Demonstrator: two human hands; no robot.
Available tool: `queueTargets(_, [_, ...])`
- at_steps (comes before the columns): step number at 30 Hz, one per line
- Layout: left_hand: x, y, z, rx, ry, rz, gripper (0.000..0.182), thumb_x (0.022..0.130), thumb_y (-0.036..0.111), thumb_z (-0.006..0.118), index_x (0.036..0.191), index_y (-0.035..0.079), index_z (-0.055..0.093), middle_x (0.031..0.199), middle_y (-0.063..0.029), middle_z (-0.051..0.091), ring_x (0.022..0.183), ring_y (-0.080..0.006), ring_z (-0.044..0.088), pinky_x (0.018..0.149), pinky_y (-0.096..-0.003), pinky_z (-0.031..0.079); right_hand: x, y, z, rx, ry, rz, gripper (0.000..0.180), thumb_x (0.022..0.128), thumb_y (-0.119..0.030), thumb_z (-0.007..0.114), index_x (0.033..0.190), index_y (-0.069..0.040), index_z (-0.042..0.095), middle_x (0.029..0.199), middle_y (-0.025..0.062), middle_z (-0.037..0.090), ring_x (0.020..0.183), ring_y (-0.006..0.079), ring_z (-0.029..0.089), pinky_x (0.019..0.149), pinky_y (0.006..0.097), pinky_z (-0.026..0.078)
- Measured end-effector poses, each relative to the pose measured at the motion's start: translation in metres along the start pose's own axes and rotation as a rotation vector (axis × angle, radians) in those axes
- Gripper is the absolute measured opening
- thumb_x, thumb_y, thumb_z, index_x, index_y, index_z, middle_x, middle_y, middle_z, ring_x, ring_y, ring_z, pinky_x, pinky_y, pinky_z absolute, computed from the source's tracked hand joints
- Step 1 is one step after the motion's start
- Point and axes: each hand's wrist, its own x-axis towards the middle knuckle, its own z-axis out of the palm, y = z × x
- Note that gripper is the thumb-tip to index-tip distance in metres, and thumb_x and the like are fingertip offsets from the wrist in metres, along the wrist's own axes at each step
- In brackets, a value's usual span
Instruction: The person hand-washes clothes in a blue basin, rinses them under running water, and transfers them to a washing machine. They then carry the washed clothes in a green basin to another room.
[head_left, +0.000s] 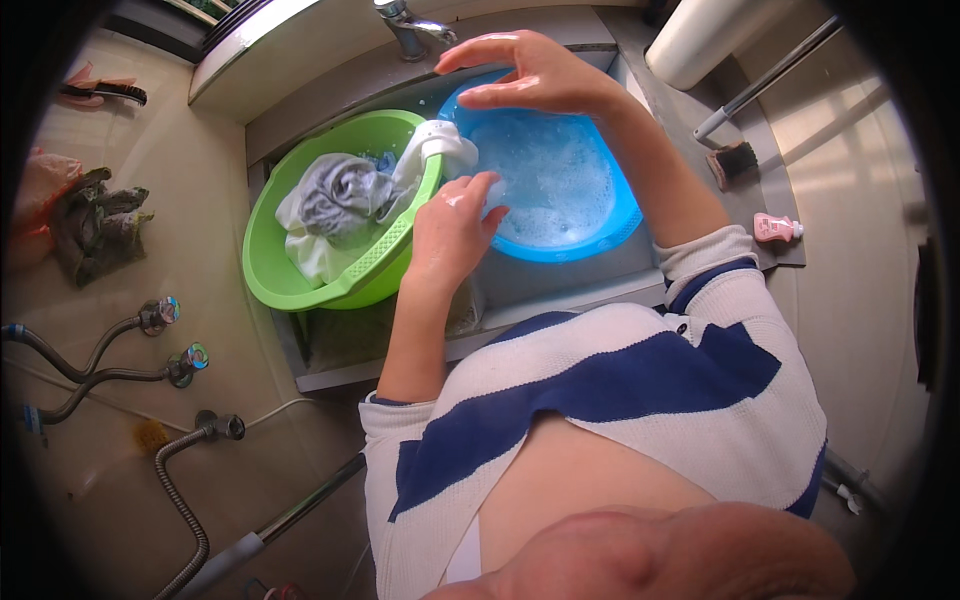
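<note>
A green plastic basin (262, 255) holds wet clothes, among them a bunched grey cloth (341, 195). A white cloth (442, 142) hangs over its right rim towards a blue plastic basin (585, 251) of sudsy water (555, 180). My left hand (457, 225) is between the two basins, beside the green rim, with fingers bent and thumb apart. Something pale shows by its fingertips; whether it is foam or a held thing cannot be told. Wet and empty, my right hand (525, 75) is raised above the blue basin's far edge, fingers and thumb spread.
Both basins rest at a grey sink (570, 292) under a chrome faucet (409, 30). On the right ledge are a scrub brush (731, 165) and a pink bottle (776, 227). Metal hoses and valves (184, 364) line the left wall, below hanging cloths (97, 225).
</note>
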Motion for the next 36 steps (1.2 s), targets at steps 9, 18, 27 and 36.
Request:
queueTargets(9, [0.063, -0.017, 0.004, 0.417, -0.222, -0.066, 0.059, 0.066, 0.008, 0.079, 0.122, 0.015, 0.059, 0.136, -0.0110, 0.048, 0.121, -0.0364, 0.048, 0.090, -0.0483, 0.048, -0.225, 0.075, -0.020, 0.014, 0.333, 0.647, 0.027, 0.086, -0.023, 0.068, 0.105, -0.003, 0.064, 0.099, 0.0100, 0.068, 0.094, 0.0205, 0.065, 0.086, 0.0327, 0.051])
queueTargets(18, [0.110, -0.061, 0.040, 0.684, -0.453, -0.122, 0.017, 0.086, 0.016, 0.056, 0.099, 0.018, 0.067, 0.115, -0.0060, 0.057, 0.112, -0.0314, 0.052, 0.082, -0.0426, 0.050, -0.344, 0.028, 0.001, -0.128, 0.699, 0.884, 0.016, 0.086, -0.013, 0.064, 0.098, -0.001, 0.064, 0.089, 0.0096, 0.069, 0.082, 0.0174, 0.066, 0.077, 0.0292, 0.052])
queueTargets(27, [0.100, -0.148, -0.059, 0.601, -0.090, -0.376, 0.023, 0.090, 0.024, 0.057, 0.108, 0.010, 0.058, 0.102, -0.0087, 0.065, 0.093, -0.0270, 0.061, 0.077, -0.0400, 0.048, -0.399, 0.033, 0.024, -0.124, 1.015, 0.804, 0.019, 0.090, -0.010, 0.062, 0.107, -0.002, 0.061, 0.088, 0.0052, 0.066, 0.080, 0.0089, 0.064, 0.074, 0.0226, 0.051])
queueTargets(36, [0.037, -0.026, -0.030, -0.085, 0.063, -0.080, 0.021, 0.089, 0.013, 0.064, 0.109, 0.004, 0.063, 0.099, -0.0079, 0.063, 0.085, -0.0143, 0.059, 0.066, -0.0263, 0.050, -0.375, 0.029, 0.031, -0.615, 1.370, 0.813, 0.012, 0.079, -0.012, 0.070, 0.076, -0.006, 0.060, 0.058, 0.0058, 0.059, 0.052, 0.0123, 0.058, 0.050, 0.0283, 0.046])
